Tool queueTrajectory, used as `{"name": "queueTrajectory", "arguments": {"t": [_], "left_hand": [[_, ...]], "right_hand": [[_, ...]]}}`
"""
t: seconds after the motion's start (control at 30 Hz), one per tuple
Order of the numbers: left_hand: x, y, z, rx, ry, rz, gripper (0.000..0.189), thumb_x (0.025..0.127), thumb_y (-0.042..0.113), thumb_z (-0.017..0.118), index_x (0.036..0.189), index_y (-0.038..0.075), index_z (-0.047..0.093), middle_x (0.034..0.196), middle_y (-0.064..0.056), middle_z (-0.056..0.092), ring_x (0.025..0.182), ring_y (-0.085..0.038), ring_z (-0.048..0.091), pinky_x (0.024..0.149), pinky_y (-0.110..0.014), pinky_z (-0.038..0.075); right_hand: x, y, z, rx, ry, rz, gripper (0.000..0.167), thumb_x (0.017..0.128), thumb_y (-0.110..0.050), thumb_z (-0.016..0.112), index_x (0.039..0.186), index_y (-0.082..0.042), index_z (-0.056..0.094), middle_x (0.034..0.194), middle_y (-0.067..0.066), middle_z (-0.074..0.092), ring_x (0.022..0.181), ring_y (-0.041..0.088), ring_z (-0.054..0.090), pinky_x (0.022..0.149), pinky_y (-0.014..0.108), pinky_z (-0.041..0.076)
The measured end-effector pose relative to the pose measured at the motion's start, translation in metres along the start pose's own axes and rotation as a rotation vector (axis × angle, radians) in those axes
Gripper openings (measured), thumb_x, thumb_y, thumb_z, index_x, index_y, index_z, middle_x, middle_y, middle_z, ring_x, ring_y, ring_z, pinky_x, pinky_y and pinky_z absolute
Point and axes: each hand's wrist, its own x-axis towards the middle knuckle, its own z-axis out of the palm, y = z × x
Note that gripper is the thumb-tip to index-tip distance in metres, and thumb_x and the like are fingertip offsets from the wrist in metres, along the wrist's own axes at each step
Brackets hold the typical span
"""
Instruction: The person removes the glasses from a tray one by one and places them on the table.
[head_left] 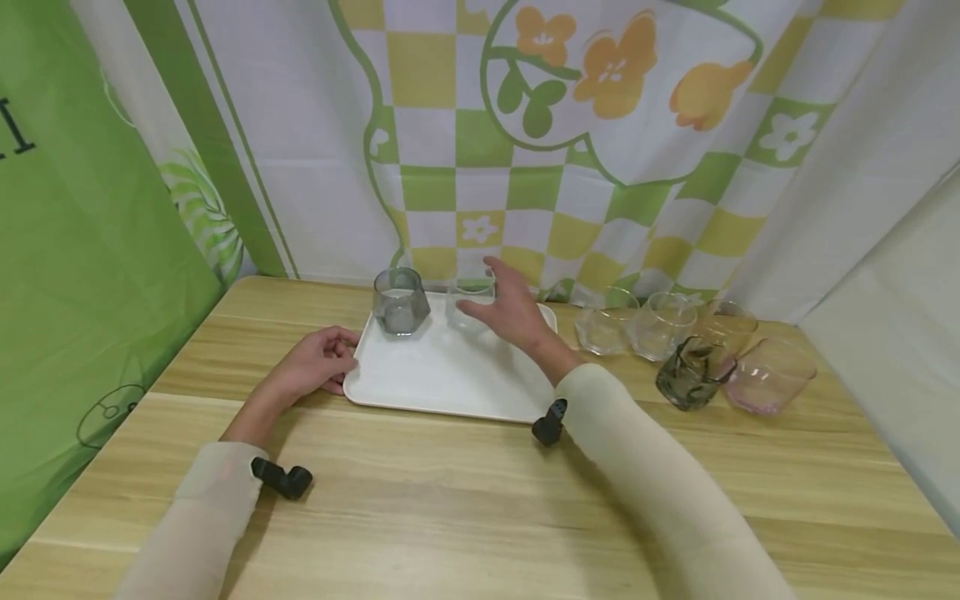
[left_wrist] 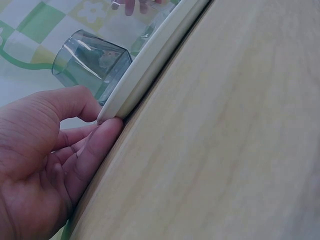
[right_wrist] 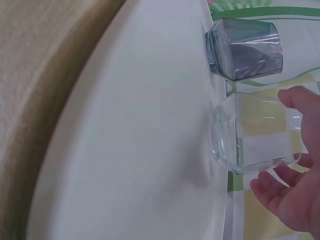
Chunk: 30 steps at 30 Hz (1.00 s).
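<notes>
A white rectangular tray (head_left: 450, 379) lies on the wooden table. My left hand (head_left: 318, 362) pinches its left edge, the fingers at the rim in the left wrist view. A grey tinted glass (head_left: 401, 304) stands upright on the tray's back left part. Beside it, at the tray's back, is a clear faceted glass (right_wrist: 260, 132), upright. My right hand (head_left: 513, 308) is around this clear glass with thumb and fingers spread. In the right wrist view the thumb overlaps the rim, and some fingertips lie apart from the glass; whether any touch it is unclear.
Several glasses stand to the right of the tray: clear glasses (head_left: 603, 325), an amber glass (head_left: 731, 321), a dark smoky glass (head_left: 690, 379) and a pink glass (head_left: 768, 379). A patterned curtain (head_left: 480, 192) hangs close behind the table (head_left: 420, 508).
</notes>
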Motion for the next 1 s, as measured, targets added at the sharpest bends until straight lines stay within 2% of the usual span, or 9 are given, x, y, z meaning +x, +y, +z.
{"name": "queueTrajectory", "arguments": {"t": [0.23,0.53,0.83,1.0], "left_hand": [[0.0000,-0.0002,-0.0005,0.002,0.001,-0.006,0.046,0.099,0.002,0.061,0.139,-0.011,0.045,0.097,-0.015,0.053,0.075,-0.023,0.061,0.062,-0.035,0.062],[0.0009,-0.0023,-0.0005,-0.004,-0.006,-0.003,0.046,0.099,0.003,0.061,0.139,-0.011,0.045,0.097,-0.015,0.053,0.078,-0.023,0.062,0.063,-0.036,0.062],[-0.0003,-0.0026,-0.0007,-0.005,0.001,-0.009,0.045,0.100,0.003,0.062,0.139,-0.011,0.044,0.097,-0.015,0.053,0.078,-0.023,0.061,0.063,-0.035,0.062],[-0.0002,-0.0025,-0.0001,-0.002,-0.002,-0.005,0.045,0.099,0.002,0.062,0.138,-0.011,0.045,0.097,-0.015,0.053,0.078,-0.023,0.061,0.063,-0.035,0.062]], "right_hand": [[0.0012,-0.0023,0.0009,-0.009,-0.012,0.015,0.083,0.094,-0.031,0.077,0.157,-0.001,0.033,0.149,0.021,0.046,0.139,0.035,0.041,0.114,0.048,0.037],[0.0016,-0.0037,0.0004,0.003,-0.002,0.032,0.081,0.091,-0.030,0.079,0.153,0.001,0.037,0.145,0.023,0.047,0.133,0.035,0.045,0.109,0.047,0.042],[-0.0021,-0.0051,0.0009,-0.056,-0.001,0.113,0.082,0.087,-0.043,0.081,0.150,-0.007,0.044,0.142,0.022,0.040,0.116,0.035,0.054,0.099,0.048,0.048],[-0.0068,-0.0035,-0.0017,-0.048,0.013,0.140,0.083,0.086,-0.047,0.080,0.148,-0.005,0.045,0.147,0.021,0.040,0.124,0.036,0.050,0.103,0.049,0.046]]}}
